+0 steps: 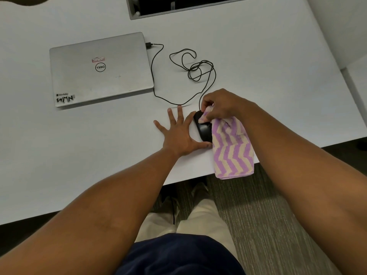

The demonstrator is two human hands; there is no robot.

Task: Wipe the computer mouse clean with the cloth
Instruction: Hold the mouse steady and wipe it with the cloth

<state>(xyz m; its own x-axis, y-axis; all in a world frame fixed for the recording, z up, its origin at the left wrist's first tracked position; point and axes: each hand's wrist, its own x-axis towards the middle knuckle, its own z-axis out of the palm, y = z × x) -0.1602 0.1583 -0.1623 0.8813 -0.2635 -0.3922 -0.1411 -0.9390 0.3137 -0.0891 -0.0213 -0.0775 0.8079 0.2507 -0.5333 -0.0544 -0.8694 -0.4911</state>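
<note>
White office surface [258,56], carpet below; black mouse [204,130] sits near the front edge, right hand [220,105] grip pinching the purple zigzag cloth [232,149] onto its front end; left hand [178,133] is spread flat, thumb bracing the mouse's back. Risk imo: cloth tail overhangs the edge, so it could drag or snag the looped cable [195,70] plugged into the closed laptop [99,70]; no containers around, just a dark cutout [188,4] in the surface, contents unclear.

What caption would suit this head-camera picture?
Right hand rubs a striped cloth on a black mouse steadied by the left hand.
</note>
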